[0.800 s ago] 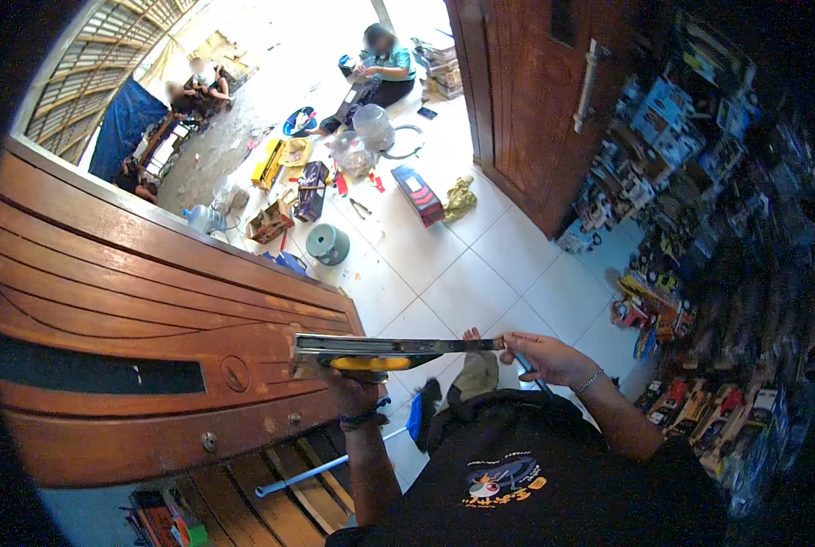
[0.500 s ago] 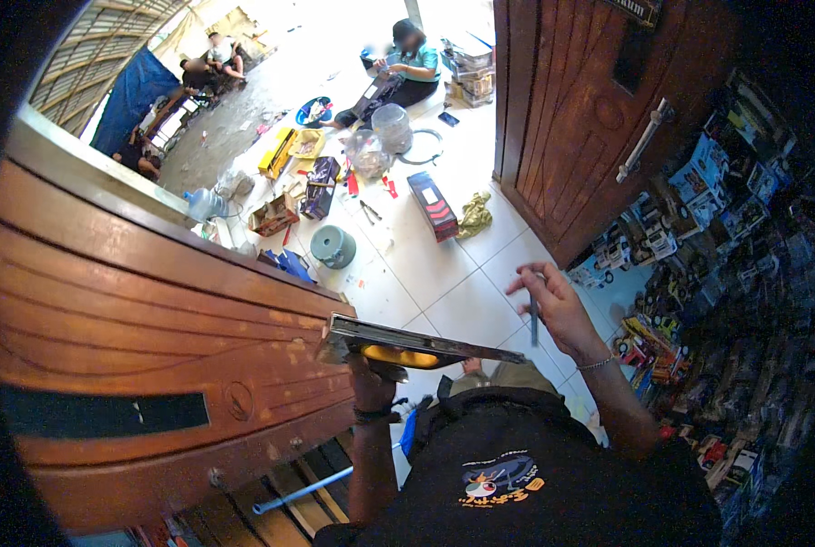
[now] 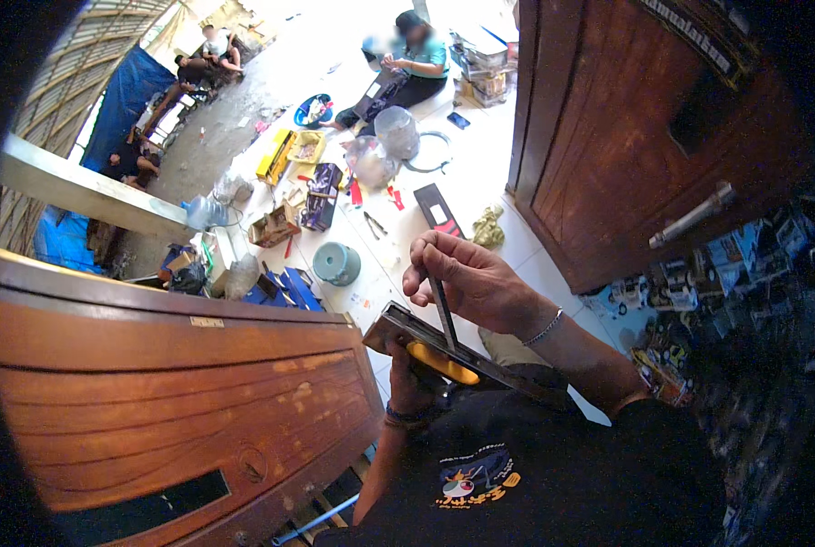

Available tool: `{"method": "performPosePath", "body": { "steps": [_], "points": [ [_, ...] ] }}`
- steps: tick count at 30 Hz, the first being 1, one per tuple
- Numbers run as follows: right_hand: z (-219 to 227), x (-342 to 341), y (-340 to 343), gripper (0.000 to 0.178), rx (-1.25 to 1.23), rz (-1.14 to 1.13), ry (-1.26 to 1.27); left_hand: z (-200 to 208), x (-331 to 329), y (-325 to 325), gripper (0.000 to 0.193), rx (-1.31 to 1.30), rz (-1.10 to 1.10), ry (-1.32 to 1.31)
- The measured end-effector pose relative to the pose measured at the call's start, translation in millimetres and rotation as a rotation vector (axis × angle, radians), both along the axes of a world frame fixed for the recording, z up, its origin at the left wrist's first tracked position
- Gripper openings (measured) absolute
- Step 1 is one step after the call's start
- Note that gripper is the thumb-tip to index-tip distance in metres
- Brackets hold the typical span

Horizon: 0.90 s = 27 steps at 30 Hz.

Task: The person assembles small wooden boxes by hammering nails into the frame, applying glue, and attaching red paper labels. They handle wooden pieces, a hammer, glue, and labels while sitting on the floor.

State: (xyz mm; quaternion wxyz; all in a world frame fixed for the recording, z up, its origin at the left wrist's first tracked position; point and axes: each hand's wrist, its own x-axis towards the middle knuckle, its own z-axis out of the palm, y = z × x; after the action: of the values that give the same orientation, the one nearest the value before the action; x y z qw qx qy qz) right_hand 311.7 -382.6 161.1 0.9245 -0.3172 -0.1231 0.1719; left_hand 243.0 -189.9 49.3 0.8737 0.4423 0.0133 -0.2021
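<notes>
Looks like the step in hand is bringing a thin dark strip point(image 3: 444, 314) to a long dark bar with a yellow part point(image 3: 444, 363), just below center frame. Right hand point(image 3: 476, 283) pinches the strip's upper end; left hand point(image 3: 412, 383) is wrapped around the bar's upper-left end from below. I'd say the next move calls for a steady left hold and careful aim with the strip. Its lower tip seems to touch the bar, but honestly hard to tell. Left fingers are mostly hidden, and the bar's lower-right end blends into the black shirt point(image 3: 535, 474).
</notes>
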Motion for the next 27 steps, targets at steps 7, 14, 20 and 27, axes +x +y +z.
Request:
{"method": "performPosePath", "body": {
  "steps": [7, 14, 20, 27],
  "points": [
    [1, 105, -23, 0.024, -0.137, 0.024, -0.240, 18, 82, -55, 0.059, -0.229, 0.085, 0.158],
    [-10, 144, -36, 0.029, -0.947, -0.208, -0.700, 37, 130, -71, 0.061, -0.235, 0.212, 0.209],
    [-14, 176, -36, 0.041, -0.931, -0.120, -0.604, 32, 159, -52, 0.063, -0.209, 0.080, 0.230],
    [-1, 224, -3, 0.023, -0.953, -0.230, -0.556, 20, 207, -16, 0.066, -0.102, 0.065, 0.167]
  ]
}}
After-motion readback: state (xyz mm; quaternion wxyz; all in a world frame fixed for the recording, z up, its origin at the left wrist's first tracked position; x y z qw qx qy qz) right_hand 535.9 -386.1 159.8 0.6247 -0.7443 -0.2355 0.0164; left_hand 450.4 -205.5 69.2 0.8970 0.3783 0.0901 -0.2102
